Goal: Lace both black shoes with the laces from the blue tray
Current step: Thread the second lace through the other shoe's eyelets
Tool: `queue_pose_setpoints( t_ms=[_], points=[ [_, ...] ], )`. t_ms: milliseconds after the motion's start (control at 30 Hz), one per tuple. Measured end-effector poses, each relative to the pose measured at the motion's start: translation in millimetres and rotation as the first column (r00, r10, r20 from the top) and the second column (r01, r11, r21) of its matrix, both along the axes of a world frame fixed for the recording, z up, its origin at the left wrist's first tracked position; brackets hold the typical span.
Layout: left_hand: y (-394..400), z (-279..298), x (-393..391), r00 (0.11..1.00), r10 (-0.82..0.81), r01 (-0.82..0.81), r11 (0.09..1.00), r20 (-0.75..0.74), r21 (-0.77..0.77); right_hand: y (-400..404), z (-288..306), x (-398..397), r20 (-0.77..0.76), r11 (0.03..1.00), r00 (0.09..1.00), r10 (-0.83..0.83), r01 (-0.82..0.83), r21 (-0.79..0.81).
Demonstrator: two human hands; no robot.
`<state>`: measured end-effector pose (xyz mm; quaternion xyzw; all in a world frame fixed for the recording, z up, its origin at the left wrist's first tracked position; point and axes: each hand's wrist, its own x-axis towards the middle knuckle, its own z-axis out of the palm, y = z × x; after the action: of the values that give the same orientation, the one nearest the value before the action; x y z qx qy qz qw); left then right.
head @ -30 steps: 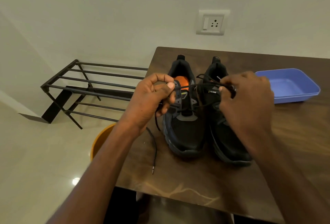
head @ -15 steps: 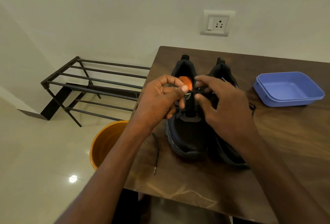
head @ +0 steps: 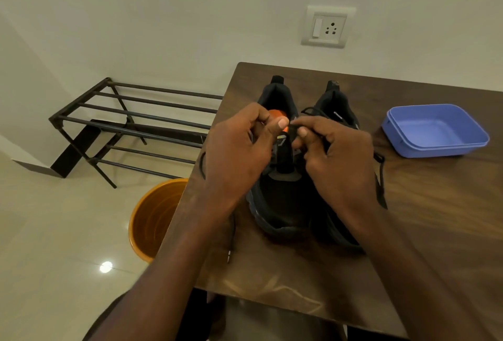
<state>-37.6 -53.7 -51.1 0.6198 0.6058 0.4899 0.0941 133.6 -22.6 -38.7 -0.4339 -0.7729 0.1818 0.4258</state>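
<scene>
Your 2 hands meet over the throat of the left shoe, which stands on the counter toe toward you, touching the right shoe. Your left hand pinches the lace between thumb and forefinger; your right hand pinches the same lace just beside it, fingers curled round it. The short span between them runs across the shoe, square to its heel-to-toe line. The eyelets lie directly below your fingers, mostly hidden by them. I judge the right hand nearer to the right-side row. 1 free lace end trails down toward the counter edge at your left. The blue tray sits well apart to the right, nothing visible in it
</scene>
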Motion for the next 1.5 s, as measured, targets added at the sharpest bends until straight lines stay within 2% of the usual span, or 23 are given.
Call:
queue_pose_setpoints(
  t_ms=[33, 100, 200, 333, 500, 633, 867, 1067, 1167, 1300, 1500],
  points=[
    [0.2, -2.2, 1.7, 0.99, 0.076, -0.077, 0.997, -0.12, -0.003, 1.8, -1.3, 0.9, -0.004, 1.0, 1.0, -0.003, 0.003, -0.002],
    [0.6, -5.3, 5.6, 0.956, 0.149, -0.175, 0.981, -0.252, -0.083, 5.2, -4.3, 0.5, 0.028, 1.0, 0.999, 0.022, -0.022, 0.005],
    [-0.3, -8.1, 14.9, 0.956, 0.164, -0.226, 0.941, -0.245, -0.253, 7.0, -7.1, -2.0, 0.136, 0.998, 0.989, 0.064, -0.065, -0.001],
    [-2.5, -3.4, 19.2, 0.938, 0.196, -0.29, 0.896, -0.285, -0.337, 10.6, -9.0, -5.1, 0.329, 0.992, 0.936, 0.123, -0.114, -0.047],
    [-4.8, 0.2, 14.2, 0.977, 0.172, -0.207, 0.903, -0.125, -0.377, 14.2, -9.8, 0.5, 0.362, 0.996, 0.928, 0.083, -0.087, -0.005],
    [-6.5, 2.6, 10.6, 0.979, 0.183, -0.202, 0.892, -0.083, -0.404, 15.1, -12.3, 1.6, 0.317, 0.998, 0.946, 0.062, -0.068, 0.008],
    [-6.6, 4.2, -0.3, 0.983, 0.173, -0.122, 0.876, 0.068, -0.466, 11.9, -10.0, -6.3, 0.336, 0.999, 0.941, 0.037, -0.033, -0.016],
    [-5.1, 2.9, -6.4, 0.986, 0.133, -0.069, 0.879, 0.104, -0.472, 9.9, -2.7, -10.7, 0.458, 0.999, 0.888, 0.041, -0.028, -0.034],
    [-5.2, 0.9, -12.0, 0.972, 0.156, -0.058, 0.882, 0.174, -0.468, 10.9, 1.3, -9.4, 0.501, 0.997, 0.864, 0.049, -0.015, -0.071],
    [-6.2, -3.2, -14.5, 0.99, 0.106, -0.05, 0.876, 0.091, -0.479, 9.2, 1.7, -14.1, 0.484, 0.996, 0.873, 0.056, -0.015, -0.087],
    [-3.5, -4.3, -7.3, 0.989, 0.059, 0.015, 0.874, 0.137, -0.486, 9.3, 0.0, -15.9, 0.444, 0.992, 0.891, 0.093, -0.046, -0.115]
  ],
)
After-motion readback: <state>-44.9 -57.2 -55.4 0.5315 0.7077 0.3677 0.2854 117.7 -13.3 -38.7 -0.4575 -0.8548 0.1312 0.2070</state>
